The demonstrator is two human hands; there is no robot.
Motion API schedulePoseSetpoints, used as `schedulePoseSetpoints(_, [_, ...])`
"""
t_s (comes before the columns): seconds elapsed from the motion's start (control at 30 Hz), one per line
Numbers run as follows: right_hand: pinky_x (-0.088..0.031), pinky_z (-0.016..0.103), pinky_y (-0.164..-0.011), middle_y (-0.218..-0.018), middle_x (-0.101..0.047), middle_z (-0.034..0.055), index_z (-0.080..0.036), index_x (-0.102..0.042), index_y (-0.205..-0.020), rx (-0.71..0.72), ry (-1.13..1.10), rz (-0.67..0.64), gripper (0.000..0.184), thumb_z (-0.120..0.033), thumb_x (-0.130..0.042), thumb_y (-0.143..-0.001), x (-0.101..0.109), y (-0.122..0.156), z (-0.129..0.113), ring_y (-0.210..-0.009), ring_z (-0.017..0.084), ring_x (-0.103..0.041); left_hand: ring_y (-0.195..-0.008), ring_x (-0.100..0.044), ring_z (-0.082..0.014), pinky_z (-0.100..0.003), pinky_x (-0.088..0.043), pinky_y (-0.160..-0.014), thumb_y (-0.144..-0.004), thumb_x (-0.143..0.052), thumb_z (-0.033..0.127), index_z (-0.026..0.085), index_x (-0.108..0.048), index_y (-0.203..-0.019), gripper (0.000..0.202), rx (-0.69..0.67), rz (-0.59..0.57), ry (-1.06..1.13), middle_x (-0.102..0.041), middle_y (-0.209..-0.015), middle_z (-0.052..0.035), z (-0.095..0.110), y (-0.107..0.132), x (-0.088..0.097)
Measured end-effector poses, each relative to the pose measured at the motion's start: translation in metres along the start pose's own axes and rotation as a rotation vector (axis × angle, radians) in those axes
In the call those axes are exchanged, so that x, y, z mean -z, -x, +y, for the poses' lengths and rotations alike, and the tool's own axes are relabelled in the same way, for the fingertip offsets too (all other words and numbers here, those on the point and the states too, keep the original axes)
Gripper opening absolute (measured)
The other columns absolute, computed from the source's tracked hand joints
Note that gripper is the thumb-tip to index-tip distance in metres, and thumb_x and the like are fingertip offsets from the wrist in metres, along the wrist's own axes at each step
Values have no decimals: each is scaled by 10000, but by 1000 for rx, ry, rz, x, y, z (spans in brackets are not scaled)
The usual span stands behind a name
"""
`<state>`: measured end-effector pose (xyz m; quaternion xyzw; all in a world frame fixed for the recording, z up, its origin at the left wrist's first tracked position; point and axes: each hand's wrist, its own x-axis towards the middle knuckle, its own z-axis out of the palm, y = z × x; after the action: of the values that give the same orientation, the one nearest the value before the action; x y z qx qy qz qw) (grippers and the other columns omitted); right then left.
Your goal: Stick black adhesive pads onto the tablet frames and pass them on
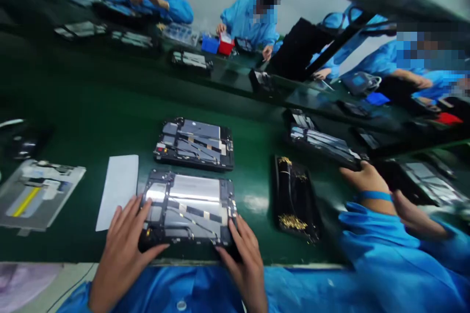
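Observation:
An opened tablet chassis (189, 208) with a silver battery and flat cables lies on the green belt (91, 117) right in front of me. My left hand (123, 244) grips its left edge, thumb under the near side. My right hand (244, 254) holds its near right corner, fingers curled on the frame. A second opened tablet chassis (196, 144) lies just beyond it, untouched.
A white paper strip (117, 190) and a grey tray of parts (36, 193) lie to the left. A black tray with gold pieces (295, 198) sits to the right, beside a co-worker's hand (363, 176) on another unit. Several people in blue work across the belt.

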<state>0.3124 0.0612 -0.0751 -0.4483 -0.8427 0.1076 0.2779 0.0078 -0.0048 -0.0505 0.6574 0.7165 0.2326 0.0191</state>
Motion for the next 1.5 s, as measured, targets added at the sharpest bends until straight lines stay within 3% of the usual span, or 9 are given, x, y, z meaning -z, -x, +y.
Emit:
schedulePoseSetpoints(0.2, [-468, 558, -1089, -1531, -492, 124, -281, -404, -1545, 103, -30, 179, 668, -288, -685, -939, 22, -72, 7, -1404, 341, -477, -1495, -340, -331, -524, -324, -1216, -845, -702, 544, 293, -268, -1574, 884, 64, 58, 102, -305, -1645, -114, 5, -60, 30])
schedulePoseSetpoints(0.43, [-496, 565, -1063, -1405, -602, 171, -220, -574, -1417, 67, -145, 258, 569, -533, -619, -944, -39, -177, 45, -1310, 334, -567, -1488, -338, -370, -508, -351, -1200, -660, -890, 399, 133, -271, -1561, 1125, 101, -23, 234, -379, -1575, -250, -27, -180, 8])
schedulePoseSetpoints(0.57, [-430, 628, -1081, -1504, -488, 202, -208, -464, -1492, 75, -130, 276, 656, -494, -652, -933, -36, -158, 34, -1389, 376, -472, -1482, -352, -370, -502, -378, -1189, -658, -881, 483, 152, -300, -1557, 1120, 90, -35, 193, -363, -1592, -228, -30, -134, 17])
schedulePoseSetpoints(0.7, [-509, 557, -955, -1287, -633, 158, -247, -604, -1329, 190, -145, 244, 392, -331, -650, -949, -25, -115, 6, -1187, 338, -612, -1319, -561, -305, -504, -478, -1102, -910, -655, 452, 242, -585, -1344, 487, 93, 100, 10, -592, -1429, -117, -30, -33, 30])
schedulePoseSetpoints(0.83, [-574, 441, -829, -1134, -692, 110, -253, -671, -1180, 365, -239, 30, 232, -229, -634, -952, -46, -90, -28, -1036, 275, -670, -1179, -660, -262, -401, -567, -978, -934, -630, 388, 262, -683, -1193, 292, 21, 82, -14, -689, -1295, -69, -45, 29, 31])
schedulePoseSetpoints(1.07, [-603, 397, -850, -1109, -719, 92, -241, -691, -1144, 390, -468, -179, 211, -176, -585, -974, -73, -85, -85, -1006, 231, -695, -1006, -717, -191, -318, -564, -950, -974, -561, 310, 247, -745, -1029, 202, 164, 159, 374, -764, -1070, -40, -56, 21, 40])
schedulePoseSetpoints(1.2, [-623, 358, -858, -1090, -736, 101, -229, -719, -1053, 89, -759, -246, 156, -274, -582, -992, -75, -76, -104, -998, 222, -727, -766, -694, -172, -258, -567, -670, -924, -637, 457, 188, -721, -943, 282, 616, 274, 869, -739, -868, -58, -33, 13, 65])
schedulePoseSetpoints(1.33, [-653, 419, -823, -1252, -703, 167, -235, -533, -1407, -104, -1149, -380, 478, -493, -540, -1005, -84, -69, -105, -999, 256, -755, -657, -629, -127, -212, -525, -590, -754, -818, 499, 158, -688, -841, 376, 915, 213, 1496, -670, -733, -19, -14, 8, 86])
schedulePoseSetpoints(1.5, [-587, 527, -978, -1310, -666, 195, -226, -360, -1540, -187, -1327, -413, 572, -495, -435, -1042, -85, -72, -99, -1184, 295, -687, -611, -581, -95, -200, -522, -588, -712, -866, 436, 148, -663, -805, 365, 978, 183, 1652, -618, -681, 9, -13, 7, 88])
